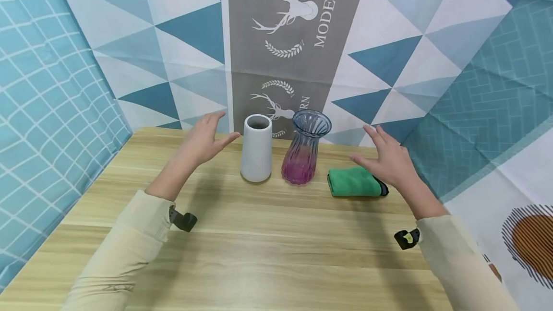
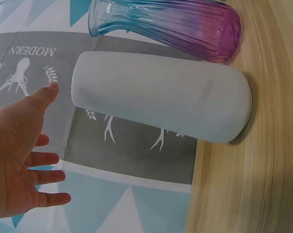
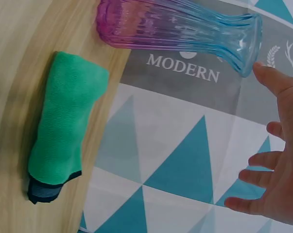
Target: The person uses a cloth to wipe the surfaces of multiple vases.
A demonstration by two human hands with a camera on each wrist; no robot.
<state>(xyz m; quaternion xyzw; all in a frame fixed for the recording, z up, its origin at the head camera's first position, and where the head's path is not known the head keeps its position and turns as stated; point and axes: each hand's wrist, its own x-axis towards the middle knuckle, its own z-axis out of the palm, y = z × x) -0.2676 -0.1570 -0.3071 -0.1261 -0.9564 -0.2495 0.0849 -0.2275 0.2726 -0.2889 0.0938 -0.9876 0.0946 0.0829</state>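
A white vase (image 1: 257, 152) stands upright near the back of the table. Beside it on the right is a ribbed glass vase (image 1: 301, 157), blue at its flared rim and pink at the base. Further right lies a folded green cloth (image 1: 353, 182) with a dark edge. My left hand (image 1: 204, 139) is held in the air left of the white vase, fingers extended and apart from it. Above the green cloth, my right hand (image 1: 389, 157) hovers with fingers spread, to the right of the glass vase. Both hands are without anything in them.
The wooden table (image 1: 242, 253) meets a patterned cloth backdrop (image 1: 190, 37) behind the vases. Blue tiled-print fabric (image 1: 52, 61) hangs along the left side. More patterned fabric (image 1: 488, 109) borders the right.
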